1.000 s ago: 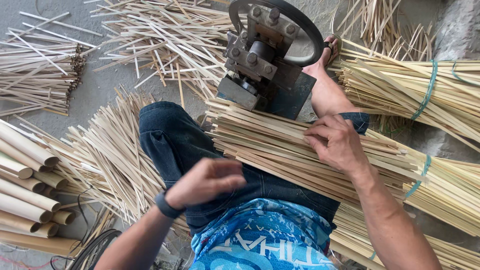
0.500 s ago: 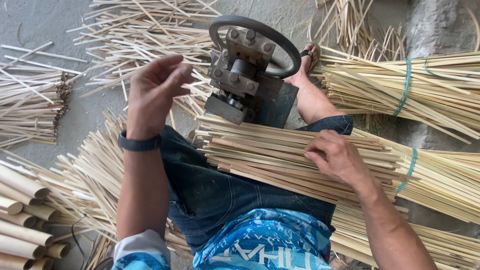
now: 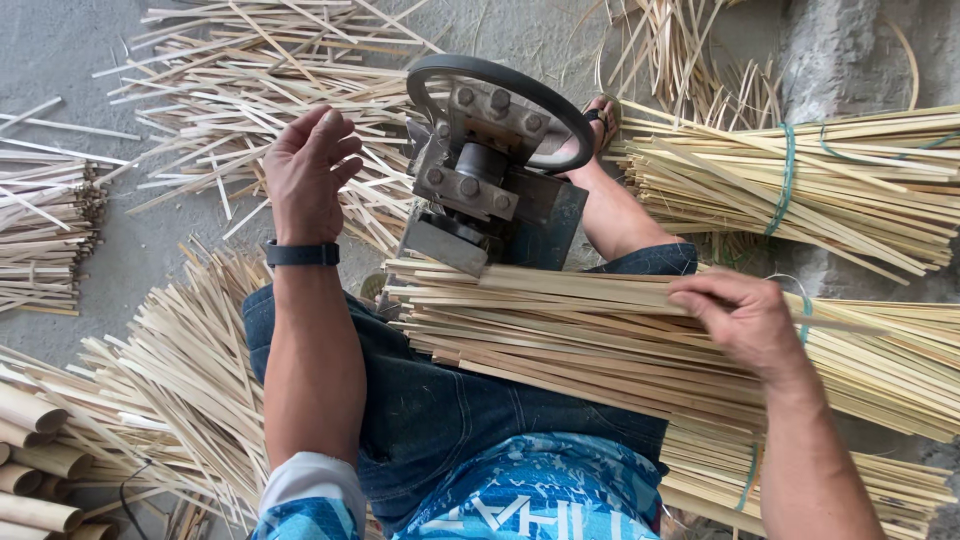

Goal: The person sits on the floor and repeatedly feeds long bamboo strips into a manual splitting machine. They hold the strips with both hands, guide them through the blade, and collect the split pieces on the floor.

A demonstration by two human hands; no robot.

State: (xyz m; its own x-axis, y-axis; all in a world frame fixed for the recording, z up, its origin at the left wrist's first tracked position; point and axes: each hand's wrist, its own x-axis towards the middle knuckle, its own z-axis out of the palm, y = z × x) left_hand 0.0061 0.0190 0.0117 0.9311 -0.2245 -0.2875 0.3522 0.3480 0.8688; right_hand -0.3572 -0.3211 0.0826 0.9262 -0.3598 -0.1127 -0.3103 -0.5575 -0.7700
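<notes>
My left hand (image 3: 308, 172) is raised above my knee with fingers loosely spread and nothing in it, a dark band on its wrist; it hovers left of a metal splitting machine (image 3: 480, 185) with a round wheel rim. My right hand (image 3: 742, 318) rests on a thick bundle of pale bamboo strips (image 3: 560, 335) lying across my lap, its fingers curled onto the top strips. The bundle's left ends stop just below the machine. I sit in dark jeans and a blue patterned shirt, one sandalled foot (image 3: 600, 118) beside the machine.
Loose split strips (image 3: 250, 90) litter the concrete floor behind the machine. A tied bundle with green cord (image 3: 800, 190) lies at the right. More strips fan out at lower left (image 3: 170, 380), with round bamboo tubes (image 3: 30, 460) and a stacked bundle (image 3: 45, 230) at the left edge.
My left hand rose from my lap up and forward to beside the machine. My right hand stayed on the bundle of strips.
</notes>
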